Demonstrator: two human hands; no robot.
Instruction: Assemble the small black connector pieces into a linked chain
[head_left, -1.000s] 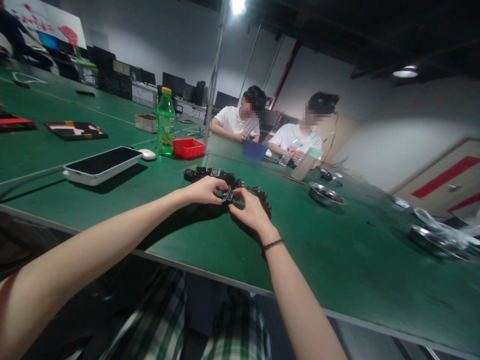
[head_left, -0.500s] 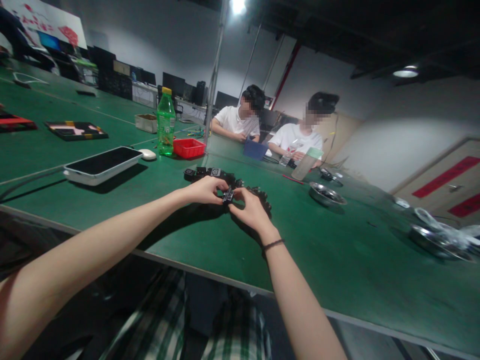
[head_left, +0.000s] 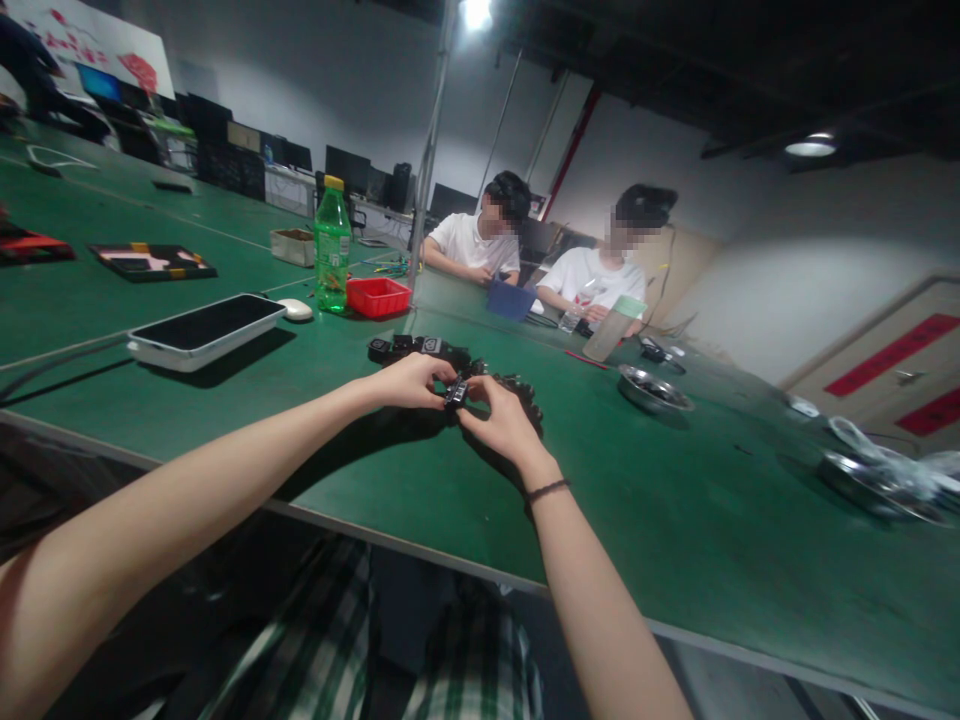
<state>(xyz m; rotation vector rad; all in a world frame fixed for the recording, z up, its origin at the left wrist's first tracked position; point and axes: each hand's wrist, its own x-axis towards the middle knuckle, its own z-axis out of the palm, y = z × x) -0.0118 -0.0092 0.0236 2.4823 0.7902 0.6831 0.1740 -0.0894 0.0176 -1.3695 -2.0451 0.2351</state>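
Between my two hands is a small black part (head_left: 455,393) with pale marks or shiny spots; its exact kind is too small to make out. My left hand (head_left: 414,380) pinches it from the left with thumb and fingertips. From the right, my right hand (head_left: 499,413), with a dark band at the wrist, grips the same part. Just beyond the left hand lie black blocky pieces (head_left: 405,346) on the green table. A heap of small dark parts (head_left: 523,392) sits behind my right hand, partly hidden by it.
The green table (head_left: 637,520) carries a white-framed device (head_left: 210,330), a mouse (head_left: 295,309), a green bottle (head_left: 331,250) and a red tray (head_left: 379,298). To the right stand a metal bowl (head_left: 654,390) and another bowl (head_left: 877,488) with plastic wrap. Two people (head_left: 592,275) sit across the table.
The small black part has tilted slightly between my fingertips, and its top catches the light differently. Both hands stay in nearly the same place.
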